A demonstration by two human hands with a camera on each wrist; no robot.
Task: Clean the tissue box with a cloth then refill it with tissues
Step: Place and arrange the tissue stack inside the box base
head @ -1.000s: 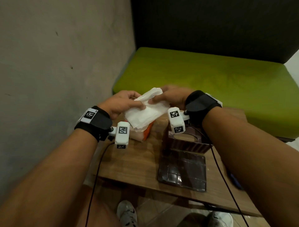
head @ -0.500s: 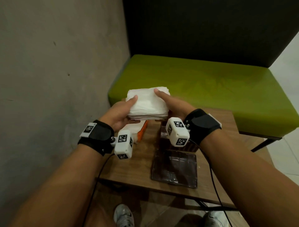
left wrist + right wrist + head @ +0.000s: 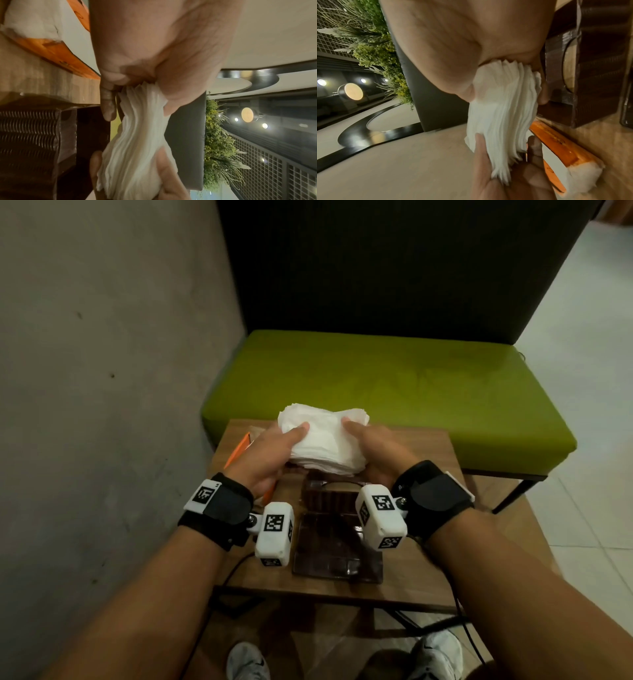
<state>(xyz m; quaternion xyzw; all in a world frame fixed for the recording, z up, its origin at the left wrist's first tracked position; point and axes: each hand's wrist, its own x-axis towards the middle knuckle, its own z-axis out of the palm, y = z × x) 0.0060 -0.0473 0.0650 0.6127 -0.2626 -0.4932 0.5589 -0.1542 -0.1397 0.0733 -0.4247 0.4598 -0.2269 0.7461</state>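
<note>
Head view: left hand and right hand grip a thick white tissue stack from opposite sides, thumbs on top, fingers curled underneath. Stack is layered, edges fanned and squeezed where pinched, held between the fingers above the dark brown ribbed tissue box. Orange tissue pack lies just beyond the left fingers.

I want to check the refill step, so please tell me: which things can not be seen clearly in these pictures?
- Inside of the box: head view, hidden by the tissues and wrist cameras; wrist views show only its outside.
- Orange pack: head view, mostly behind the left hand; its print is too blurred in the right wrist view.
- Fingers of the right hand under the tissues: head view, covered.
- Cleaning cloth: not identifiable in any view.
</note>
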